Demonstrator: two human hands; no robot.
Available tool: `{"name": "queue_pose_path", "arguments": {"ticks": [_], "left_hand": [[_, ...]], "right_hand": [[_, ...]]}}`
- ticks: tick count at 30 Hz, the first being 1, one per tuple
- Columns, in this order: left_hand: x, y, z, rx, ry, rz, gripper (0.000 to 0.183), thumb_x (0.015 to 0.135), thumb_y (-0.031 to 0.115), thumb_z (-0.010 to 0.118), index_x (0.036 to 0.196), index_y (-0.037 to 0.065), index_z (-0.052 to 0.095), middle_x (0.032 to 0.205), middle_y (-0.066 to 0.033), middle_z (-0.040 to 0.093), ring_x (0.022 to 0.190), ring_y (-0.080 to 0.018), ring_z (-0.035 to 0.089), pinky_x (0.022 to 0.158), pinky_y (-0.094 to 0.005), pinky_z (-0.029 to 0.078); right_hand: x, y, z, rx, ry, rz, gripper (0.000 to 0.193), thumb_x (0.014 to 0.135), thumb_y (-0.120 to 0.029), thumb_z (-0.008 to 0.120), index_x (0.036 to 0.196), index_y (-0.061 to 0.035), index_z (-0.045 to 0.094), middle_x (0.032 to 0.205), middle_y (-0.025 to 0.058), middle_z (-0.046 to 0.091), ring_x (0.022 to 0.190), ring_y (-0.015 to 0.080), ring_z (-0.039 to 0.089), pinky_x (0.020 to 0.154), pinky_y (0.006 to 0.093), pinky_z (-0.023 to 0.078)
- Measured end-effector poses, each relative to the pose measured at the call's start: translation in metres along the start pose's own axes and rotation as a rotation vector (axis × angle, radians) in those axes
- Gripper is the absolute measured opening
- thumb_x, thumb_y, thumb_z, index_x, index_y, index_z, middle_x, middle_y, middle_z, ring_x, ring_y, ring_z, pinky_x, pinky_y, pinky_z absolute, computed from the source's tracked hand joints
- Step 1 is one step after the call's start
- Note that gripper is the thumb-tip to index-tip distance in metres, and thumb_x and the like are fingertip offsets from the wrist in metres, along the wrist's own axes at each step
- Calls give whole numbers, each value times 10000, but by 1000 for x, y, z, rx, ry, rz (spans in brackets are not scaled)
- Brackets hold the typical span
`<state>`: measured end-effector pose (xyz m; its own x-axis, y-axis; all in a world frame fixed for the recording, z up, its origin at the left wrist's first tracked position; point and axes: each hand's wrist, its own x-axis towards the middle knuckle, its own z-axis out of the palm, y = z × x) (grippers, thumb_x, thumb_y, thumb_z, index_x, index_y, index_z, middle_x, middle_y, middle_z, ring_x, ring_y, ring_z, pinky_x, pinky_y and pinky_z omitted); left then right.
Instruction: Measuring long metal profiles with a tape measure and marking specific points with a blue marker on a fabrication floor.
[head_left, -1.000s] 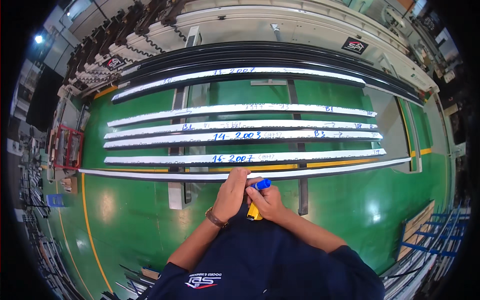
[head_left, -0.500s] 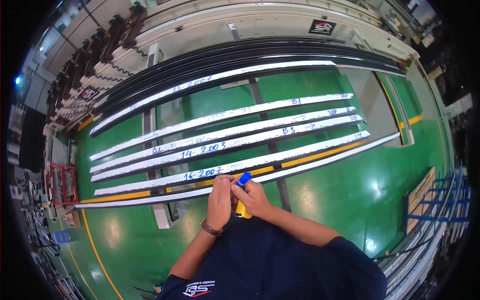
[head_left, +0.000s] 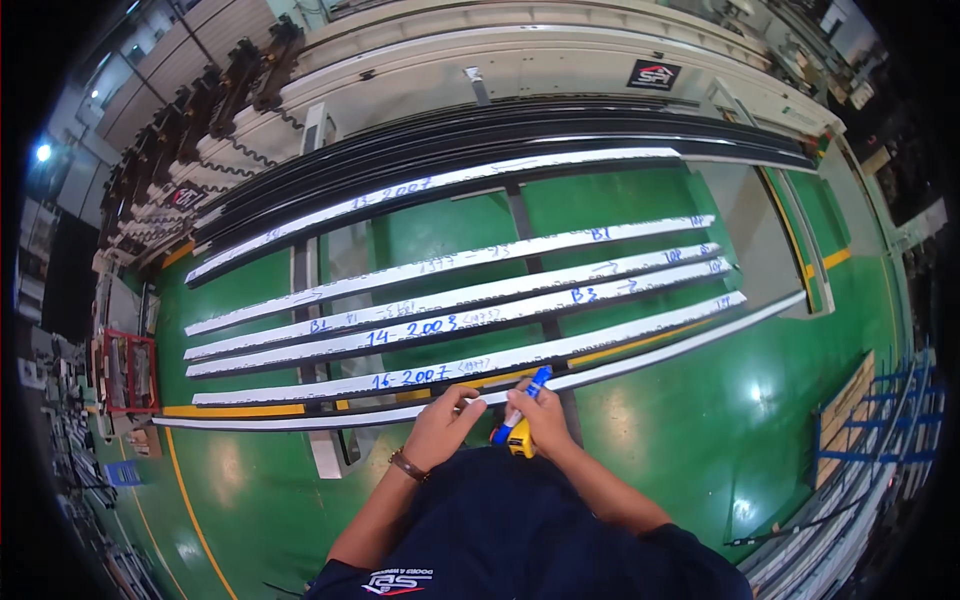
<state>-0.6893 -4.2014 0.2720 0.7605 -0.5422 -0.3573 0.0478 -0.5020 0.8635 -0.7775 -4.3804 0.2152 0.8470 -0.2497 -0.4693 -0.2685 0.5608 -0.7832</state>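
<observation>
My right hand point(head_left: 546, 420) is closed around a blue-and-white marker pen point(head_left: 540, 379), its blue end pointing up and away from me. A yellow tape measure point(head_left: 520, 440) is held in the same hand, below the marker. My left hand point(head_left: 443, 428) is just to the left, fingers loosely bent and apart, holding nothing that I can see. Both hands are over the near edge of a long white-faced profile point(head_left: 380, 415). Beyond it lies another white-faced profile with blue handwriting point(head_left: 560, 352), and several similar ones lie farther off.
Dark support bars point(head_left: 545, 300) run beneath the profiles. Behind them, a stack of black profiles point(head_left: 420, 148) lies along a long beige machine point(head_left: 560, 65). A blue rack with long bars point(head_left: 890, 410) stands at the right, a red frame point(head_left: 130, 370) at the left. The floor is green point(head_left: 660, 430).
My hands have moved apart; the left was touching the marker's end and is now off it. The marker has shifted right with my right hand. The whole view has tilted slightly.
</observation>
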Motion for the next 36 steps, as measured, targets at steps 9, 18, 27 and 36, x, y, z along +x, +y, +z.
{"name": "queue_pose_path", "arguments": {"ticks": [9, 18, 27, 36], "left_hand": [[90, -57, -92, 336, 120, 107, 449, 872, 368, 756, 1176, 50, 666, 1103, -165, 703, 974, -313, 676, 866, -409, 536], [275, -163, -156, 666, 342, 210, 702, 775, 390, 809, 1350, 68, 569, 1372, -194, 544, 1346, -385, 439, 1117, -533, 339], [347, -211, -181, 887, -71, 126, 511, 761, 300, 785, 1215, 128, 623, 1188, -117, 676, 1200, -333, 595, 1016, -533, 431], [350, -216, -185, 839, -93, 185, 276, 776, 204, 700, 1034, 114, 660, 979, -107, 734, 925, -319, 715, 795, -449, 553]], "right_hand": [[38, -3, 31, -9, 186, 39, 179, 952, -182, 671, 844, -73, 579, 723, 57, 636, 625, 133, 606, 580, 273, 484], [79, 29, 95, -135, 234, 107, 141, 958, -128, 642, 869, -66, 552, 716, 64, 627, 634, 138, 604, 601, 283, 482], [98, 47, 107, -146, 340, 145, 130, 943, -141, 656, 913, -54, 564, 728, 66, 626, 646, 140, 604, 606, 279, 476], [107, 47, 121, -226, 314, 166, 128, 952, -147, 656, 948, -69, 554, 733, 56, 625, 662, 141, 610, 617, 278, 482]]}}
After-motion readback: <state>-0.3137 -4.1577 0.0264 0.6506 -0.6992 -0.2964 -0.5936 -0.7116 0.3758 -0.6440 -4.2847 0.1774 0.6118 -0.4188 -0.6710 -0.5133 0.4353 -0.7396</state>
